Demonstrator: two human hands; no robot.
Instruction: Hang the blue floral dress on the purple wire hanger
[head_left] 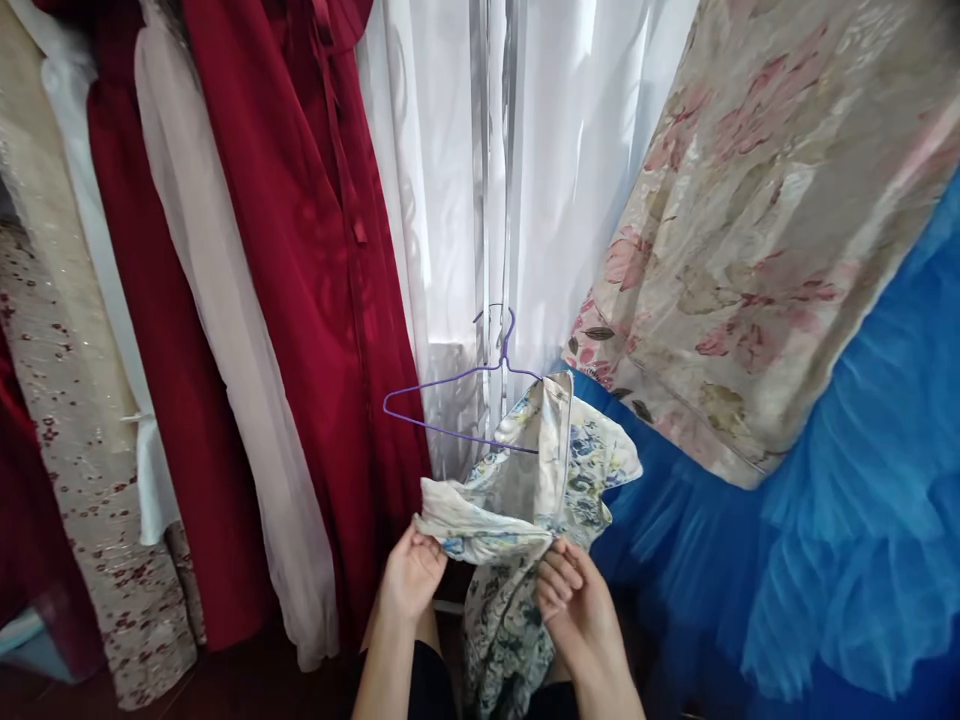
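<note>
A floral dress (510, 610) in white, blue and green hangs by one shoulder from a purple hanger (450, 378). The hanger's left arm is bare, and its hook catches near a thin vertical metal bar. My left hand (411, 575) pinches the dress's loose upper edge at its left corner. With fingers curled, my right hand (562, 590) grips the same edge farther right, near the middle of the dress. Between both hands the cloth is stretched in a folded band. The lower part of the dress falls between my forearms.
Dark red dresses (300, 250) and a pale pink one (217, 330) hang on the left. White curtains (585, 150) stand behind the hanger. To the right hang a beige cloth with pink flowers (735, 270) and a blue tulle skirt (840, 520), close to my right hand.
</note>
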